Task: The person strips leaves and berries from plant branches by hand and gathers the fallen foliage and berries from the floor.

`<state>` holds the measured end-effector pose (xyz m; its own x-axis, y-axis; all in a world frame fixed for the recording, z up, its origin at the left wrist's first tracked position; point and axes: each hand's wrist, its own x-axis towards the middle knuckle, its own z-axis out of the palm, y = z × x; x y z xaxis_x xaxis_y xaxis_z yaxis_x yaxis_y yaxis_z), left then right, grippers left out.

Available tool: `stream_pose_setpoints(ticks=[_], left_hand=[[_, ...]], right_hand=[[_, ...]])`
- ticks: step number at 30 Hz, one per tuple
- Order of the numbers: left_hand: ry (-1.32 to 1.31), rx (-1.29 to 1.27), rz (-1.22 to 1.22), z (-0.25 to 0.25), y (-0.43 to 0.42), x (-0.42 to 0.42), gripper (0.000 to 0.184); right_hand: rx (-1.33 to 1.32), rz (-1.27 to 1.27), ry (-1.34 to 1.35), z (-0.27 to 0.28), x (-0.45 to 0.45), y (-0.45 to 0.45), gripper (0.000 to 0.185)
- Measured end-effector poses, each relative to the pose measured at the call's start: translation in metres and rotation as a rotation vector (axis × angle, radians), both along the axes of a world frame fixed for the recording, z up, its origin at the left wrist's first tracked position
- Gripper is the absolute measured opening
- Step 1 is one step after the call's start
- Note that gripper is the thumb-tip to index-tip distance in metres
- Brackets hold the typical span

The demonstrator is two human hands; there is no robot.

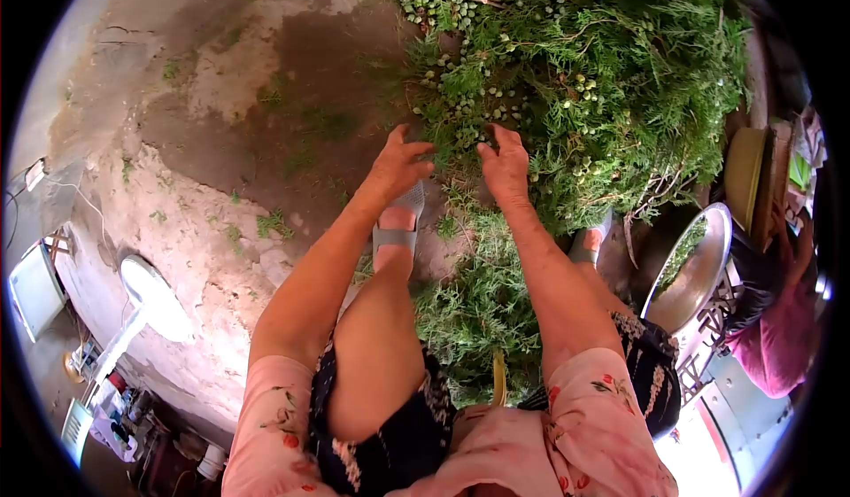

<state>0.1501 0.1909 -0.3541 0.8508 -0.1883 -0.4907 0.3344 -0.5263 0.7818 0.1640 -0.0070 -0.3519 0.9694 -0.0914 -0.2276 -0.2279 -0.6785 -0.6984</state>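
A: Hands first. Entry, please.

B: Two, bare. Left hand (405, 165): empty as far as shown, fingers loosely spread, above the near sandal (396, 236). Right hand (506, 167): thumb and forefinger reaching to the edge of the greenery; whether they pinch anything, I cannot tell.

A: Main lot?

B: Conifer cuttings (642, 63), arborvitae-like, one large pile ahead and to the right, with pale green cones (580, 89) among the sprays. Second lot: smaller foliage heap (478, 293), between the feet.

A: Step in hand?

B: Judged only: handling sprigs at the pile's near edge. A grip there would call for fingertips closing round a stem, with the other hand steadying the spray.

A: Surface?

B: Floor (217, 98), bare, earthen-looking, uneven; one dark patch, perhaps damp; stray sprigs (274, 224) scattered at left.

A: Room?

B: Right side: metal basin (704, 271), tilted in view, green clippings inside; magenta cloth (779, 346) beyond, wearer unclear. Left side: white round base (158, 298) with pole, possibly a fan's; clutter behind, too small to itemise.
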Motion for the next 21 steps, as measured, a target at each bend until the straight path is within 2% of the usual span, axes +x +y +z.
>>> stream_pose_setpoints(ticks=[2, 4, 6, 8, 10, 11, 12, 13, 14, 15, 16, 17, 18, 20, 21], left_hand=[[0.053, -0.037, 0.069, -0.018, -0.011, 0.002, 0.031], [-0.171, 0.201, -0.090, -0.029, -0.015, 0.000, 0.030], [-0.190, 0.121, -0.010, -0.034, -0.015, -0.001, 0.030], [-0.211, 0.038, 0.066, -0.023, -0.014, 0.000, 0.030], [-0.003, -0.308, 0.494, 0.002, -0.005, 0.001, 0.027], [-0.003, -0.305, 0.493, 0.004, -0.003, -0.004, 0.027], [0.068, -0.403, 0.660, 0.006, 0.000, -0.007, 0.027], [0.142, -0.501, 0.827, 0.008, 0.001, -0.010, 0.027], [0.141, -0.500, 0.829, 0.006, 0.002, -0.012, 0.027], [0.215, -0.505, 0.893, 0.001, 0.002, -0.015, 0.028], [0.289, -0.510, 0.955, 0.000, 0.002, -0.016, 0.028], [0.290, -0.511, 0.956, -0.001, 0.000, -0.018, 0.028], [0.304, -0.553, 0.951, -0.002, -0.004, -0.021, 0.029], [0.322, -0.594, 0.944, -0.003, -0.012, -0.029, 0.031], [0.217, -0.455, 0.738, -0.005, -0.015, -0.035, 0.030]], right_hand=[[-0.173, -0.054, -0.084, -0.012, -0.004, 0.002, 0.034], [-0.259, -0.038, 0.033, -0.013, -0.012, 0.003, 0.035], [-0.341, -0.021, 0.135, -0.013, -0.019, 0.007, 0.037], [-0.317, -0.019, 0.202, -0.014, -0.026, 0.010, 0.028], [-0.302, 0.004, 0.113, -0.025, -0.031, 0.003, 0.023], [-0.287, 0.026, 0.014, -0.029, -0.032, 0.001, 0.017], [-0.285, 0.025, 0.013, -0.032, -0.033, 0.000, 0.017], [0.001, -0.135, 0.105, -0.024, -0.031, 0.002, 0.013], [0.289, -0.293, 0.197, -0.016, -0.029, 0.004, 0.011], [0.289, -0.290, 0.197, -0.012, -0.030, 0.006, 0.011], [0.461, -0.366, 0.312, -0.008, -0.032, 0.009, 0.013], [0.631, -0.443, 0.426, -0.004, -0.033, 0.013, 0.017], [0.628, -0.444, 0.426, -0.002, -0.034, 0.018, 0.017], [0.802, -0.508, 0.505, 0.002, -0.036, 0.034, 0.016], [0.803, -0.510, 0.506, 0.005, -0.035, 0.040, 0.016]])
